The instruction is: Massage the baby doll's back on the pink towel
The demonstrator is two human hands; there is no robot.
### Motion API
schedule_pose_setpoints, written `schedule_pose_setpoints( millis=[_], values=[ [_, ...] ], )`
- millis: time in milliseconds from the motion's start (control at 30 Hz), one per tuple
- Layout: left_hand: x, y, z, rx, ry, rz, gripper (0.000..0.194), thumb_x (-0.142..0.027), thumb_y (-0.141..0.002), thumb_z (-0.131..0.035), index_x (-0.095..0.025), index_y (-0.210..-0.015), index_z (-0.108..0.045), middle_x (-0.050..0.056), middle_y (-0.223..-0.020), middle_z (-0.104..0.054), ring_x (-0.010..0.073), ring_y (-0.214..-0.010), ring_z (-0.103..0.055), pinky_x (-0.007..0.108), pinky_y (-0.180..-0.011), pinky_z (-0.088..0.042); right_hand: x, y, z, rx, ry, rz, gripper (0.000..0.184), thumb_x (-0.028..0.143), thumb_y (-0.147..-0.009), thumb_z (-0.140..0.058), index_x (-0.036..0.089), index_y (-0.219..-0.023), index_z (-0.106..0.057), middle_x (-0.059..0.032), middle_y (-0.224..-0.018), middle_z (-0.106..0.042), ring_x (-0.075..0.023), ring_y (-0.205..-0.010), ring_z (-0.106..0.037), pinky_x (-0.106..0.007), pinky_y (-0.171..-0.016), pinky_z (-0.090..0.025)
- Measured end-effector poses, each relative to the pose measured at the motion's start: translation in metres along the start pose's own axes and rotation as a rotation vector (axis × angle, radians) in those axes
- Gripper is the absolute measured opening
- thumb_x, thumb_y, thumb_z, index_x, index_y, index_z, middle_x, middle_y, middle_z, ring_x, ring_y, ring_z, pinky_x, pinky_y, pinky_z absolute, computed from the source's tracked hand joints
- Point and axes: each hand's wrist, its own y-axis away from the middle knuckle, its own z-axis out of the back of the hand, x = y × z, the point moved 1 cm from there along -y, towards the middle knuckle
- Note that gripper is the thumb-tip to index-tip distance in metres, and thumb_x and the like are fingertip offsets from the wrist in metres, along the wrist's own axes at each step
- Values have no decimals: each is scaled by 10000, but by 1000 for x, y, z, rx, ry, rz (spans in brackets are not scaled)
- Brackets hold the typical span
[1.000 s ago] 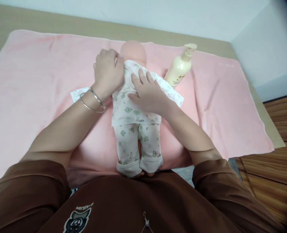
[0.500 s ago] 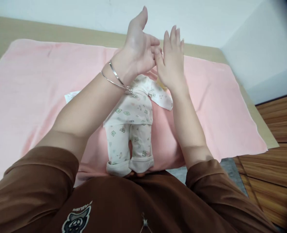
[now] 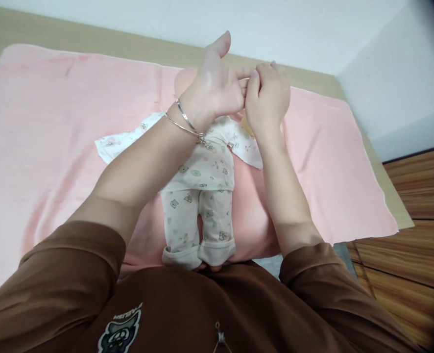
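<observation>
**Only lettering in sight sits on a brown shirt**

A short line of pale capital letters is printed on the brown shirt, just beside a dark, cat-like badge. The word is seen upside down and blurred; it seems to end in "LISH", but its first letters cannot be told for certain. A yellow bit of a bottle shows beside the right hand, with no wording readable on it. The small marks printed on the doll's outfit are too small to read as text.
</observation>
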Motion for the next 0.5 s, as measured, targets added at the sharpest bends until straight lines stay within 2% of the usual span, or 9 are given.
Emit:
schedule_pose_setpoints(
  millis=[100, 167, 233, 300, 433, 500],
  values=[
    [-6, 11, 7, 2, 83, -83, 893, -669, -1025, -274, -19, -1635, -222, 159, -1288, -679, 349, -1392, -507, 433, -951, -576, -3, -3, -7, 8, 24, -82, 377, 346, -1083, -248, 314, -976, -609, -42, -1096, -713, -250, -1204, -522, -462, -1146, -414],
    [-12, 29, 12, -49, 78, -132, 850, -613, -1074, -277, 55, -1598, -233, 209, -1421, -586, 303, -1382, -527, 342, -1011, -554, -3, -6, -10, 16, 44, -165, 301, 313, -1067, -330, 279, -987, -618, -64, -1105, -712, -251, -1115, -520, -475, -1089, -419],
    [-19, 53, 16, -77, 32, -158, 772, -567, -1110, -255, 60, -1557, -299, 234, -1532, -472, 295, -1383, -526, 336, -1090, -501, 1, -10, -11, 30, 96, -236, 266, 279, -1038, -380, 226, -972, -633, -116, -1073, -712, -267, -1002, -537, -500, -989, -436],
    [-27, 78, 20, -93, -9, -169, 705, -538, -1133, -207, 26, -1530, -351, 214, -1558, -450, 273, -1399, -515, 358, -1146, -444, 7, -13, -11, 72, 147, -302, 265, 255, -1026, -385, 194, -972, -637, -147, -1062, -702, -282, -982, -549, -516, -948, -413],
    [-43, 117, 26, -118, -52, -209, 709, -491, -1134, -28, 15, -1467, -396, 194, -1511, -500, 240, -1408, -522, 400, -1144, -388, 12, -17, -13, 208, 109, -402, 274, 221, -1042, -337, 223, -1104, -604, -123, -1250, -637, -302, -1219, -445, -566, -1093, -234],
    [-50, 129, 27, -89, -62, -231, 731, -431, -1117, 80, 7, -1469, -387, 195, -1535, -465, 237, -1406, -521, 402, -1134, -378, 10, -17, -17, 182, 39, -388, 273, 219, -1017, -365, 217, -1145, -606, -123, -1302, -613, -311, -1272, -379, -587, -1140, -148]
  ],
)
